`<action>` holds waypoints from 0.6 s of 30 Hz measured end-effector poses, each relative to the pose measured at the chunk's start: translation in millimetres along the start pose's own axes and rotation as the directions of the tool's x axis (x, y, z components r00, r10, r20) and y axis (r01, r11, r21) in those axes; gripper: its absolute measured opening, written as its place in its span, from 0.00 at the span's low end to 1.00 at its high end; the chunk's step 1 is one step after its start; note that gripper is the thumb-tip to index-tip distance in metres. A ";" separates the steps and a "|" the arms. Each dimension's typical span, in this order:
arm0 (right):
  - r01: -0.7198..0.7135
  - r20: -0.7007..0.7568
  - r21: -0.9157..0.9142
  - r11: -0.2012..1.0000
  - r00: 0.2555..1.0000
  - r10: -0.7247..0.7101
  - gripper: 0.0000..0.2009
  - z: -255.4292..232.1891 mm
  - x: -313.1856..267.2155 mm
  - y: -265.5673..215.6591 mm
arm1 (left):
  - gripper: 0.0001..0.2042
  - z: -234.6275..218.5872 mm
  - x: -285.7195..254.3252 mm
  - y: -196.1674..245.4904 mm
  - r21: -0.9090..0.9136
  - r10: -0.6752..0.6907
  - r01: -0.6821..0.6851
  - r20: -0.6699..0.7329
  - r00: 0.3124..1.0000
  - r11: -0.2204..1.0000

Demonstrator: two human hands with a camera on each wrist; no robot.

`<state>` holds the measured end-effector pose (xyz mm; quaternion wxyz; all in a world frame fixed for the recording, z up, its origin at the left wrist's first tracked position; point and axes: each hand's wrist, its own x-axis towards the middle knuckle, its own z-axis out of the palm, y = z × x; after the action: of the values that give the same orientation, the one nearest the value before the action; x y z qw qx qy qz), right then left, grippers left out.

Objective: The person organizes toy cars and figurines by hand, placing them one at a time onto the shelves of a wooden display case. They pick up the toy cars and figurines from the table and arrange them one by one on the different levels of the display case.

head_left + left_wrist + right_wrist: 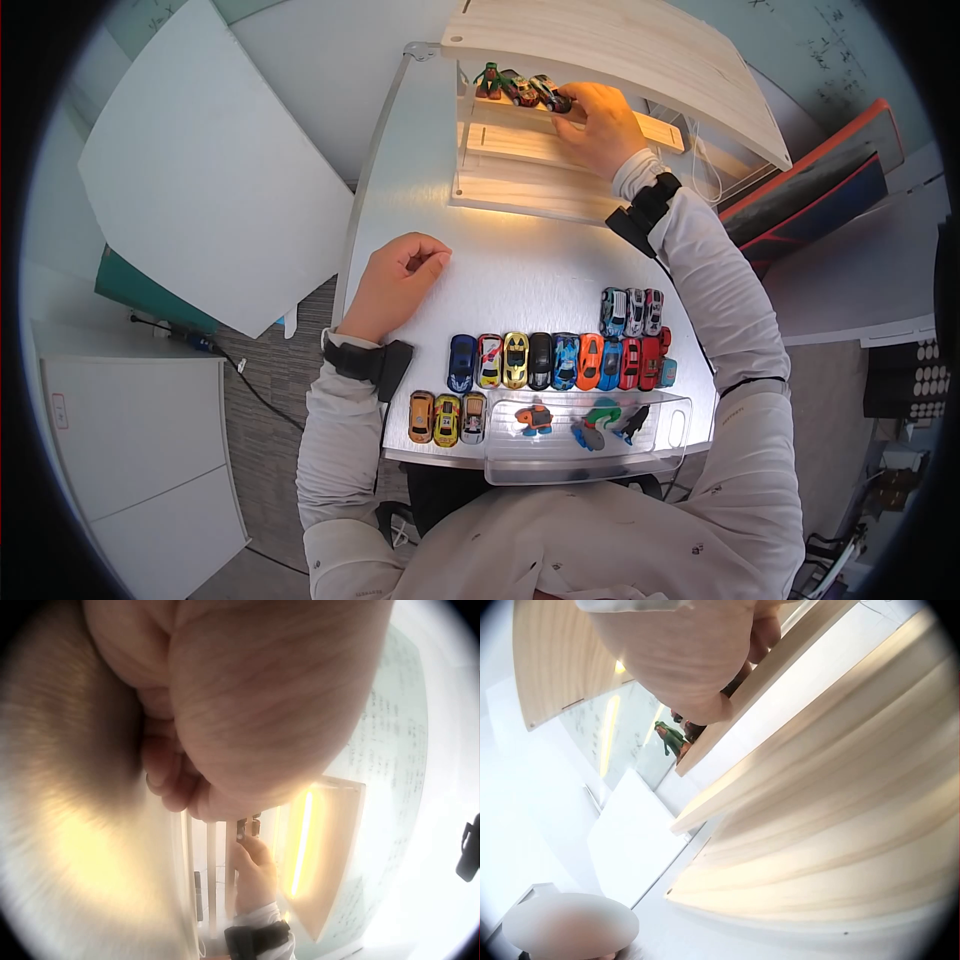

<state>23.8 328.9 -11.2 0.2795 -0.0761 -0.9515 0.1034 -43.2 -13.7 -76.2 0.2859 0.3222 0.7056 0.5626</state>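
On the upper tier of a wooden shelf, my right hand grips a dark toy car at its right end. Another toy car stands just left of it, and a green and brown toy figure is at the tier's left end. The right wrist view shows the figure beyond my palm, which hides most of the cars. My left hand rests over the left side of the metallic table, fingers loosely curled and holding nothing.
Toy cars stand in a long row near the table's front, with three behind and three in front at left. A clear plastic tray holds several small toys. The shelf's wooden top board overhangs the tiers.
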 end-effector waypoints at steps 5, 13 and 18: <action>-0.004 0.004 -0.004 1.000 1.000 0.004 0.17 -0.6 -0.3 0.5 | 0.05 1.8 -0.1 0.3 -0.002 0.019 -0.019 -0.011 1.000 1.000; -0.002 0.001 0.003 1.000 1.000 0.002 0.17 0.2 -0.2 2.6 | 0.05 1.9 0.3 -2.3 0.000 0.021 -0.021 -0.013 1.000 1.000; -0.005 -0.004 -0.010 1.000 1.000 0.005 0.17 -0.7 -1.4 1.7 | 0.05 1.3 -0.5 0.1 0.023 0.013 -0.013 -0.009 1.000 1.000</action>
<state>25.5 330.4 -11.8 0.2808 -0.0804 -0.9513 0.0989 -41.9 -13.3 -76.3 0.2751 0.3274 0.7113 0.5579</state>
